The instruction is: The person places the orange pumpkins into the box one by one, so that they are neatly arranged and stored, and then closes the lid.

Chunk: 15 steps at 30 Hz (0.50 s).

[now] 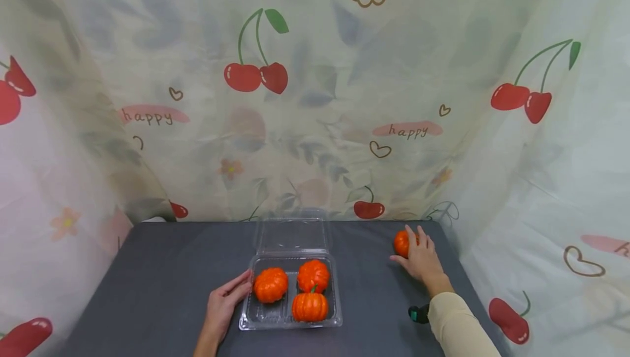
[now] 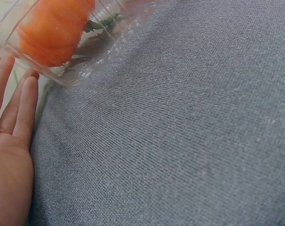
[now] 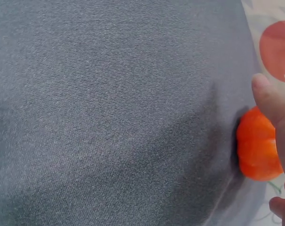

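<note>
At lower right, the right hand (image 1: 422,261), thumb and fingers apart, reaches around a lone orange pumpkin (image 1: 401,244), contact unclear. At lower centre, the left hand (image 1: 222,305), fingers straight, touches a clear box (image 1: 290,325) holding three pumpkins (image 1: 270,285).

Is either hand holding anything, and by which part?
Nothing looks gripped: left hand touches the left side of the clear container; right hand, fingers spread, is at the rightmost pumpkin.

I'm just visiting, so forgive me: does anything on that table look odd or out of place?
Nothing looks spilled or damaged. The only oddity is a lone pumpkin on the grey tabletop, at the right hand, while three other pumpkins sit together in the open clear box.
</note>
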Each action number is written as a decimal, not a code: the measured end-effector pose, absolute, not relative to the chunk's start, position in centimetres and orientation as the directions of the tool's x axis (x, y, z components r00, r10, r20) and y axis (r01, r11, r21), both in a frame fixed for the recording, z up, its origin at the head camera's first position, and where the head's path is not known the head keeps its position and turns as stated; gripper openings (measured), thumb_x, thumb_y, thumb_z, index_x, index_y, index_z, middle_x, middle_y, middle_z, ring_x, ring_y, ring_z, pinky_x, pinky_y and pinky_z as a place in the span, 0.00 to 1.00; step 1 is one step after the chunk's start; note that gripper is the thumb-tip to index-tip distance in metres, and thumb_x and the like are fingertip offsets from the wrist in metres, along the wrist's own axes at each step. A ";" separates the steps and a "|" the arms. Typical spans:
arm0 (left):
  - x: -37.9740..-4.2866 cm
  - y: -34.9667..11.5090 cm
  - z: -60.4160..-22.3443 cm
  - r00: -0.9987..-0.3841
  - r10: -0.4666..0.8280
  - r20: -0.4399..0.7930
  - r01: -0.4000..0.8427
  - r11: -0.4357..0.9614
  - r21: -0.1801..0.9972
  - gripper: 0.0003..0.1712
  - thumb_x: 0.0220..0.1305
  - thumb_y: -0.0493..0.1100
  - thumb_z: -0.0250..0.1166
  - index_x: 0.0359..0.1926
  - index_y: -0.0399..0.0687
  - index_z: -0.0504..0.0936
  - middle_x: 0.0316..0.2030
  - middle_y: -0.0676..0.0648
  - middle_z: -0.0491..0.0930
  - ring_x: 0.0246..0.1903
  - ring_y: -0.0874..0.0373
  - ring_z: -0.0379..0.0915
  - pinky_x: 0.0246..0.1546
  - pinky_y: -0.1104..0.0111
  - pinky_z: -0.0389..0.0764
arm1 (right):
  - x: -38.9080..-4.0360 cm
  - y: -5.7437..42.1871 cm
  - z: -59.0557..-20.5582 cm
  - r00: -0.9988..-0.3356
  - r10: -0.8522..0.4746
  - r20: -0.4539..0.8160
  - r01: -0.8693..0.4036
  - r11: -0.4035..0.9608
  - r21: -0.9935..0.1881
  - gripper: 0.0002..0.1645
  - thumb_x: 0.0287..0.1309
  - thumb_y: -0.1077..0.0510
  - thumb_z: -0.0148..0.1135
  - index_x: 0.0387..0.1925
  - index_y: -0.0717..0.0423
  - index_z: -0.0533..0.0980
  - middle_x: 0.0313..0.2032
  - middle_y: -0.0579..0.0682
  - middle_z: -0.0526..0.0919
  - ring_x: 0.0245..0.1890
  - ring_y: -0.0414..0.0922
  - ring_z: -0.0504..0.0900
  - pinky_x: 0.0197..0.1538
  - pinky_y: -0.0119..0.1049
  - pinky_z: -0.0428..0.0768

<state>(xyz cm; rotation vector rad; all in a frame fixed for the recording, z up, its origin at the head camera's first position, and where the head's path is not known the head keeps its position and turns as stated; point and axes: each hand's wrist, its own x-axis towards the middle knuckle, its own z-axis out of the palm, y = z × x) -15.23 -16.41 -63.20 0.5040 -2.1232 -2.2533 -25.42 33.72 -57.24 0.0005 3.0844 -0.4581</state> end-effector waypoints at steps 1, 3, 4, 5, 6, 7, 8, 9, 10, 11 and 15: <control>-15.2 -16.4 -63.2 -0.949 -0.222 -0.226 -0.213 -0.082 0.974 0.31 0.57 0.47 0.78 0.61 0.45 0.83 0.51 0.59 0.88 0.45 0.75 0.84 0.46 0.78 0.84 | -25.5 33.8 -57.3 -1.000 0.002 -0.031 0.011 0.953 -0.302 0.61 0.61 0.39 0.69 0.80 0.56 0.44 0.77 0.73 0.41 0.71 0.79 0.51 0.66 0.76 0.65; -15.3 -16.4 -63.2 -0.949 -0.223 -0.224 -0.211 -0.078 0.974 0.31 0.57 0.47 0.78 0.61 0.45 0.83 0.51 0.59 0.88 0.46 0.75 0.84 0.46 0.79 0.84 | -25.7 34.0 -57.3 -0.999 0.010 -0.047 0.024 0.948 -0.318 0.61 0.62 0.40 0.69 0.80 0.56 0.42 0.77 0.73 0.40 0.71 0.80 0.52 0.64 0.76 0.66; -15.3 -16.4 -63.2 -0.949 -0.222 -0.224 -0.212 -0.076 0.974 0.31 0.57 0.47 0.78 0.61 0.45 0.83 0.51 0.60 0.88 0.46 0.75 0.84 0.46 0.79 0.84 | -25.8 34.1 -57.3 -0.998 0.015 -0.056 0.033 0.943 -0.330 0.61 0.63 0.41 0.69 0.80 0.56 0.41 0.77 0.73 0.40 0.71 0.80 0.53 0.64 0.77 0.66; -15.4 -16.4 -63.3 -0.949 -0.221 -0.224 -0.212 -0.079 0.974 0.31 0.57 0.47 0.78 0.61 0.45 0.83 0.51 0.60 0.88 0.46 0.75 0.84 0.46 0.79 0.84 | -25.9 34.2 -57.2 -0.998 0.020 -0.068 0.042 0.939 -0.340 0.61 0.63 0.42 0.69 0.80 0.55 0.41 0.77 0.73 0.39 0.70 0.80 0.53 0.64 0.77 0.66; -15.4 -16.4 -63.3 -0.949 -0.222 -0.223 -0.211 -0.078 0.974 0.31 0.57 0.47 0.78 0.61 0.45 0.83 0.50 0.61 0.88 0.46 0.75 0.84 0.46 0.79 0.84 | -25.9 34.2 -57.2 -0.997 0.025 -0.078 0.051 0.934 -0.354 0.61 0.63 0.42 0.68 0.80 0.55 0.40 0.77 0.73 0.39 0.70 0.80 0.53 0.64 0.77 0.66; -15.4 -16.4 -63.3 -0.949 -0.223 -0.222 -0.210 -0.076 0.975 0.31 0.57 0.47 0.78 0.61 0.45 0.83 0.49 0.62 0.88 0.46 0.75 0.84 0.46 0.79 0.84 | -26.0 34.2 -57.1 -0.996 0.029 -0.089 0.059 0.929 -0.365 0.61 0.64 0.43 0.68 0.80 0.55 0.40 0.77 0.73 0.38 0.69 0.81 0.54 0.65 0.77 0.65; -15.4 -16.4 -63.3 -0.949 -0.225 -0.222 -0.210 -0.077 0.975 0.31 0.57 0.47 0.77 0.61 0.45 0.83 0.49 0.63 0.88 0.45 0.75 0.84 0.46 0.79 0.84 | -26.0 34.3 -57.1 -0.995 0.032 -0.100 0.068 0.924 -0.376 0.60 0.64 0.43 0.68 0.80 0.56 0.39 0.77 0.73 0.38 0.69 0.81 0.54 0.65 0.77 0.65; -15.4 -16.4 -63.3 -0.949 -0.226 -0.221 -0.209 -0.075 0.975 0.31 0.57 0.47 0.77 0.61 0.45 0.83 0.48 0.64 0.88 0.45 0.75 0.84 0.46 0.79 0.84 | -26.1 34.3 -57.0 -0.993 0.036 -0.109 0.076 0.918 -0.390 0.60 0.64 0.44 0.68 0.80 0.56 0.40 0.77 0.74 0.38 0.68 0.82 0.55 0.65 0.77 0.64; -15.3 -16.4 -63.3 -0.949 -0.226 -0.220 -0.208 -0.075 0.975 0.31 0.57 0.47 0.77 0.61 0.45 0.83 0.48 0.64 0.88 0.45 0.75 0.84 0.46 0.79 0.84 | -26.1 34.3 -57.0 -0.992 0.038 -0.117 0.082 0.913 -0.401 0.60 0.64 0.45 0.68 0.80 0.57 0.40 0.76 0.74 0.39 0.68 0.83 0.55 0.66 0.77 0.64; -15.3 -16.4 -63.3 -0.949 -0.228 -0.219 -0.207 -0.074 0.975 0.31 0.57 0.47 0.77 0.61 0.44 0.83 0.48 0.64 0.88 0.45 0.75 0.84 0.46 0.79 0.84 | -26.1 34.3 -57.0 -0.992 0.040 -0.122 0.087 0.909 -0.409 0.60 0.65 0.46 0.68 0.80 0.57 0.40 0.76 0.75 0.39 0.67 0.83 0.56 0.66 0.77 0.63; -15.2 -16.4 -63.3 -0.949 -0.229 -0.216 -0.205 -0.071 0.976 0.30 0.57 0.47 0.77 0.61 0.44 0.83 0.48 0.64 0.88 0.45 0.75 0.84 0.46 0.79 0.84 | -26.1 34.4 -57.3 -0.990 0.053 -0.127 0.102 0.905 -0.414 0.58 0.65 0.48 0.68 0.79 0.60 0.40 0.75 0.76 0.42 0.67 0.83 0.57 0.68 0.76 0.63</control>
